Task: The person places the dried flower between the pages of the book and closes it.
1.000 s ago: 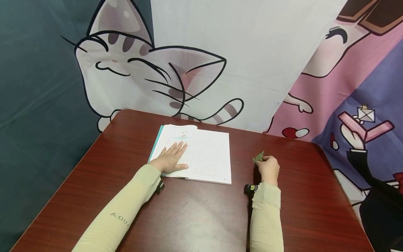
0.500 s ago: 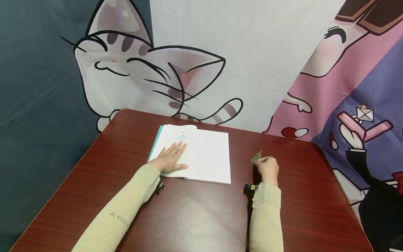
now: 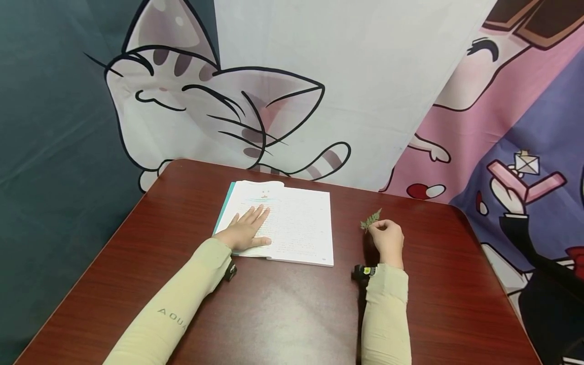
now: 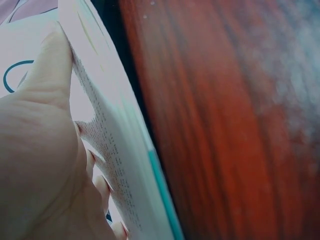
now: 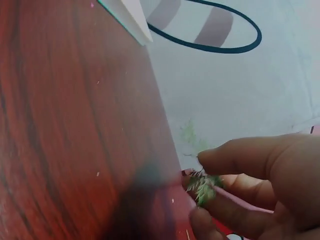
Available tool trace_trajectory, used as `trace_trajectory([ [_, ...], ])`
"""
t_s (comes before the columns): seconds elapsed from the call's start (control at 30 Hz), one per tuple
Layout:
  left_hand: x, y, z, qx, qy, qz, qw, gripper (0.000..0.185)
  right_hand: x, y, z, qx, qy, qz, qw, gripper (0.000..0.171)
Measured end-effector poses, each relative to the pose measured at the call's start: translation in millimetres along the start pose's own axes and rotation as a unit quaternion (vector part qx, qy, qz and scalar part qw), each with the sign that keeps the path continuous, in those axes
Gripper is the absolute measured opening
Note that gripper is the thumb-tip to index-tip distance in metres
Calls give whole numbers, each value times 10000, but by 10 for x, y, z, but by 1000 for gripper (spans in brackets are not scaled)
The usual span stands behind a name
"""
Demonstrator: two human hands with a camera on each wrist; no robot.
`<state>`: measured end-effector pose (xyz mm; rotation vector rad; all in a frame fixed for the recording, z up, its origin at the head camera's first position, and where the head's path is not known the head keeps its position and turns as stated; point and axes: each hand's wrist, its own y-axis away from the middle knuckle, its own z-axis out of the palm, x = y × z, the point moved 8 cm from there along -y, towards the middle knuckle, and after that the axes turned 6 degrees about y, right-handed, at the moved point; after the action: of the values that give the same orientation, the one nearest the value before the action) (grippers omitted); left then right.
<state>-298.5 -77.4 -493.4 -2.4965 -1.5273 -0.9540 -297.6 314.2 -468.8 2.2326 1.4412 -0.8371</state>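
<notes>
The left hand (image 3: 246, 230) lies flat, fingers straight and together, on the left page of the open book (image 3: 292, 228), pressing it down. The book sits toward the far edge of the desk (image 3: 283, 309), a little left of its middle, with a teal cover edge showing along its left side. In the left wrist view the hand (image 4: 40, 165) rests on the printed page and the book's (image 4: 125, 165) teal edge meets the red-brown wood.

The right hand (image 3: 388, 241) is well to the right of the book, nearer the desk's right edge, and raised just above the wood. Its fingers are curled and pinch a small green sprig (image 3: 370, 220), which sticks up and to the left from the fingertips, toward the far edge. In the right wrist view the sprig (image 5: 204, 186) is nipped between thumb and fingers (image 5: 240, 157).

The two hands are well apart, the book's right page between them. A cartoon cat cloth (image 3: 205, 101) hangs behind the desk's far edge.
</notes>
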Motion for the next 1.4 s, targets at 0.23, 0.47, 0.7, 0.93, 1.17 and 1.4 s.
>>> trace_trajectory([
  [0.23, 3, -1, 0, 3, -23, -7, 10000, 92, -89, 18, -1, 23, -421, 3, 9991, 18],
  [0.47, 1, -16, 2, -3, -75, -3, 10000, 92, -144, 36, 0, -54, -1051, 145, 9943, 48],
  [0.7, -101, -95, 57, 83, -38, 37, 10000, 94, -212, 7, 26, -36, -1276, 34, 9918, 50],
  [0.93, -176, -138, 94, 101, -22, 14, 9999, 94, -307, 10, 100, -82, -2047, -124, 9787, 38],
  [1.17, -132, -114, 72, 53, 57, -14, 10000, 95, -430, 57, 186, -195, -2756, -274, 9607, 25],
  [1.4, -161, -123, 113, 29, 3, -37, 10000, 94, -535, 125, 317, -471, -3072, -291, 9500, 22],
])
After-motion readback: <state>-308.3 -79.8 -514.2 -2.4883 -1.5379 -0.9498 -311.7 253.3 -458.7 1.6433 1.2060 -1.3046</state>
